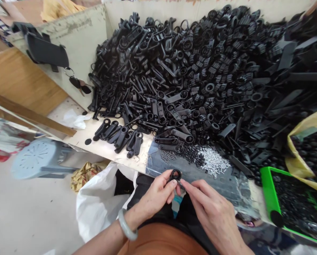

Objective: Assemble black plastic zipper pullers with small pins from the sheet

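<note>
My left hand (154, 200) pinches a small black plastic part with a ring end (176, 175), held just over the near edge of the workbench. My right hand (210, 209) meets it from the right, fingertips closed on the same part. A pale bangle (126, 226) sits on my left wrist. Just beyond my hands lie a heap of small silver pins (214, 161) and a patch of tiny black pieces (192, 154). A row of black arm-shaped parts (121, 136) lies to the left on the board.
A huge pile of black plastic parts (201, 71) fills the bench. A green tray (266, 191) and a yellow bag (307, 124) of small black pieces stand at right. A white sack (97, 202) hangs below the bench, a grey stool (34, 159) at left.
</note>
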Demonstrator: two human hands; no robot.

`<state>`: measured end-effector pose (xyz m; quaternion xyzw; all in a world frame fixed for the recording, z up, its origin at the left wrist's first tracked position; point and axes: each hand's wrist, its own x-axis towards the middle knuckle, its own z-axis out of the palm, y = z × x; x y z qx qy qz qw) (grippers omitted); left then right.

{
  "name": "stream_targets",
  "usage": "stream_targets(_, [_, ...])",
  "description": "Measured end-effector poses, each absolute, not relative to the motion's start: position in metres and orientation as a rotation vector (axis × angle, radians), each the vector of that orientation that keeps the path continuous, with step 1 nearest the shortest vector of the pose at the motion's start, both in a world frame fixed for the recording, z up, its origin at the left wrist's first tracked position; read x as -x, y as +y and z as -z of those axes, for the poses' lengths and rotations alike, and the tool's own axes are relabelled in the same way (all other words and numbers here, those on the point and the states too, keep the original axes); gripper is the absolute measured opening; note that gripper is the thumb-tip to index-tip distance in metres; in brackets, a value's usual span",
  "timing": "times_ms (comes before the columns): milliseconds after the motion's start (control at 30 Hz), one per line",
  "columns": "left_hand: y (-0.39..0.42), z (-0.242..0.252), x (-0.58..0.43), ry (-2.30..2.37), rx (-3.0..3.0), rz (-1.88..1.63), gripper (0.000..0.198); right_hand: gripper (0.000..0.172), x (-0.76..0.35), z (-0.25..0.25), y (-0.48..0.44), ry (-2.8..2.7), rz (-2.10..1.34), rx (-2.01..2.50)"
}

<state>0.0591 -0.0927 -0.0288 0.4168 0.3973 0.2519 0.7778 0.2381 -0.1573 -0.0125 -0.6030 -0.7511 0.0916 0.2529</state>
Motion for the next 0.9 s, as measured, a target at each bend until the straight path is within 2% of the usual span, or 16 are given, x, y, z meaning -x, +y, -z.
stream_targets(333, [-0.095,0.028,-0.062,0.868,-0.891,-0.566,0.037,0.039,-0.236,0.016,-0.161,-2.130,-0.191,1.699])
stream_targets(633, [-0.099,0.032,-0.069,0.949,-0.876,-0.612,0.044,0.040,-0.221,0.009,-0.160,-2.236,0.130,1.733])
stream_targets(900, [-0.103,0.046,-0.070,1.097,-1.083,-0.753,0.031,0.039,-0.208,0.002,-0.156,-2.308,0.228,1.781])
